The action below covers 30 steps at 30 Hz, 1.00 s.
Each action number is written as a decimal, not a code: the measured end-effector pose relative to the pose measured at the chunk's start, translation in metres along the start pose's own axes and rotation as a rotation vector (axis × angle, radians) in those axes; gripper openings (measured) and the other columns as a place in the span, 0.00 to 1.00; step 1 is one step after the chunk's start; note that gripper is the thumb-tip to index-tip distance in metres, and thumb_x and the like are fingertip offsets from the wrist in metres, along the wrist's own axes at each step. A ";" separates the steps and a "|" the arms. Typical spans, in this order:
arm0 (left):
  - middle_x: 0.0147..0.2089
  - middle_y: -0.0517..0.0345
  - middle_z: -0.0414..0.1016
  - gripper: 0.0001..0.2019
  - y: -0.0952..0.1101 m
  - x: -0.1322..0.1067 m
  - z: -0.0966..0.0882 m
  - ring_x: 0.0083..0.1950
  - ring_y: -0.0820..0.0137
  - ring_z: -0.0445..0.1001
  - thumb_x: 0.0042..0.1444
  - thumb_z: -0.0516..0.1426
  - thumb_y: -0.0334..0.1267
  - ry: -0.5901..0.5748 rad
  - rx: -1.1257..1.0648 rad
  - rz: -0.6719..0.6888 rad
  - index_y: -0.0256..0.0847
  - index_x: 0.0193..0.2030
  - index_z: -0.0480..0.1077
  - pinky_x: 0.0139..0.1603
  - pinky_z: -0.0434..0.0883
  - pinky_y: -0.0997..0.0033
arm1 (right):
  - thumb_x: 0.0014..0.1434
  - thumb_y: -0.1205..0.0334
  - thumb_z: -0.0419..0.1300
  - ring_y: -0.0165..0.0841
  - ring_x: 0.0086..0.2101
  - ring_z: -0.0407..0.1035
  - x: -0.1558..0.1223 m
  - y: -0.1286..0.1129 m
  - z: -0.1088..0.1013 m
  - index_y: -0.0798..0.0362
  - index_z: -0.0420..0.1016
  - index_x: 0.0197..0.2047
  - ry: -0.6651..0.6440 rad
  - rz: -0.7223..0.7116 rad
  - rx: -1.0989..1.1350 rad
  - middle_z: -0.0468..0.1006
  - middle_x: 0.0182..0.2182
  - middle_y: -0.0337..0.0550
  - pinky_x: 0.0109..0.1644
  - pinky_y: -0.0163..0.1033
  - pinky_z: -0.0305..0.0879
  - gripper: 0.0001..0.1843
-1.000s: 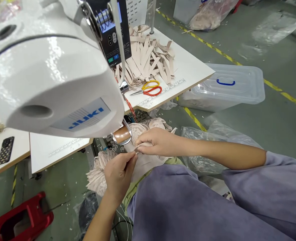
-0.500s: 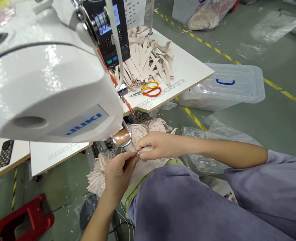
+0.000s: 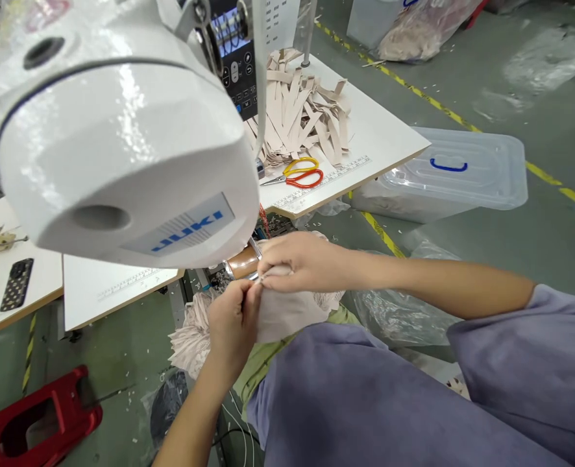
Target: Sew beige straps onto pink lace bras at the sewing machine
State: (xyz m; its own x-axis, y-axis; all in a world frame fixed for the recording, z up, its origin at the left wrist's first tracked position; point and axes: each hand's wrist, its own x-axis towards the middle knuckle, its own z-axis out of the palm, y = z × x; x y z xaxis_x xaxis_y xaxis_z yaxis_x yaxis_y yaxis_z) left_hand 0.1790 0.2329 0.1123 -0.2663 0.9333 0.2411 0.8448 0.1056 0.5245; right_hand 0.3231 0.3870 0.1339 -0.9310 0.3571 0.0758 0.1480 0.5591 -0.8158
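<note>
Between my hands a beige piece of fabric (image 3: 292, 316) is pinched at its upper edge and hangs down over my lap. My left hand (image 3: 233, 318) is closed, thumb against forefinger, on the fabric's edge. Touching it, my right hand (image 3: 300, 261) is closed with curled fingers on the same edge. Both sit just in front of the sewing machine's copper-coloured arm end (image 3: 243, 263), below the white JUKI machine head (image 3: 136, 155). More beige lace garments (image 3: 195, 334) hang bunched to the left of my left hand. The exact spot between the fingertips is hidden.
Scissors with yellow and red handles (image 3: 301, 174) lie on the white table (image 3: 389, 139) beside a heap of beige strips (image 3: 307, 117). A lidded clear bin (image 3: 482, 162) stands right. At left are a dotted phone (image 3: 17, 284) and a red plastic stool (image 3: 39, 421).
My hands have moved up slightly toward the machine's arm end, and more of the fabric now hangs spread below them. The view has shifted, so the machine head appears further right.
</note>
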 end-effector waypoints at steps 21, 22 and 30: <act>0.23 0.64 0.67 0.18 -0.030 0.006 -0.014 0.24 0.72 0.66 0.63 0.50 0.27 0.027 0.530 0.386 0.37 0.59 0.68 0.23 0.50 0.66 | 0.64 0.62 0.60 0.39 0.47 0.65 0.002 0.024 0.041 0.45 0.81 0.45 0.599 -0.258 -0.540 0.73 0.42 0.46 0.55 0.47 0.60 0.10; 0.22 0.64 0.67 0.20 -0.036 0.008 -0.016 0.23 0.72 0.66 0.63 0.49 0.26 0.004 0.532 0.449 0.38 0.60 0.67 0.23 0.50 0.66 | 0.63 0.63 0.60 0.38 0.45 0.66 0.002 0.025 0.043 0.45 0.81 0.44 0.628 -0.269 -0.548 0.73 0.39 0.45 0.54 0.46 0.61 0.09; 0.21 0.65 0.66 0.18 -0.045 0.024 -0.018 0.22 0.71 0.65 0.61 0.52 0.28 -0.026 0.588 0.557 0.41 0.57 0.70 0.22 0.48 0.66 | 0.67 0.57 0.56 0.27 0.29 0.68 -0.008 0.032 0.053 0.48 0.66 0.60 0.428 0.019 0.006 0.74 0.40 0.43 0.34 0.35 0.67 0.19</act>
State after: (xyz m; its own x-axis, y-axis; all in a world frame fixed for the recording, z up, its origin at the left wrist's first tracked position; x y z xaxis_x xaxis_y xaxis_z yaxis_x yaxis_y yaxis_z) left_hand 0.1257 0.2447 0.1091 0.2706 0.9090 0.3170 0.9578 -0.2209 -0.1839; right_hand 0.3174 0.3626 0.0767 -0.7057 0.6463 0.2904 0.1609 0.5454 -0.8226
